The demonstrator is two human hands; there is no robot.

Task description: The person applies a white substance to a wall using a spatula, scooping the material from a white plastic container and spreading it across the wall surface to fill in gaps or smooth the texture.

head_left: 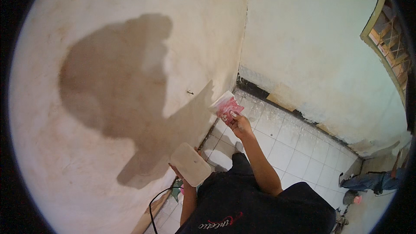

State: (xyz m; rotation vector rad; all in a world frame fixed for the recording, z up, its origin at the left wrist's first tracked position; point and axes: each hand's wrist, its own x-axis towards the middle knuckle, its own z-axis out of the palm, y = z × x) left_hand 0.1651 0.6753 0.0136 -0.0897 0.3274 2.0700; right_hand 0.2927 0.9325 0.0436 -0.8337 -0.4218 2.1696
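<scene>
My right hand (239,126) is closed round a pinkish-red putty spreader (227,107) smeared with white. Its broad pale edge is close to the left wall (195,56); whether it touches the wall I cannot tell. Lower and to the left, my left hand (177,171) grips a shallow, pale rectangular tub (190,164) with rounded corners. Fingers show at two of the tub's sides, while the rest of that hand is hidden under it. What the tub holds is hard to make out.
White floor tiles (299,149), dusty in places, meet a second wall (312,39) with a dark, damaged strip (253,90) along its base. A small hook or nail (190,92) sticks out of the left wall. A black cable (151,203) hangs lower left. Another person's jeans (368,181) show at right.
</scene>
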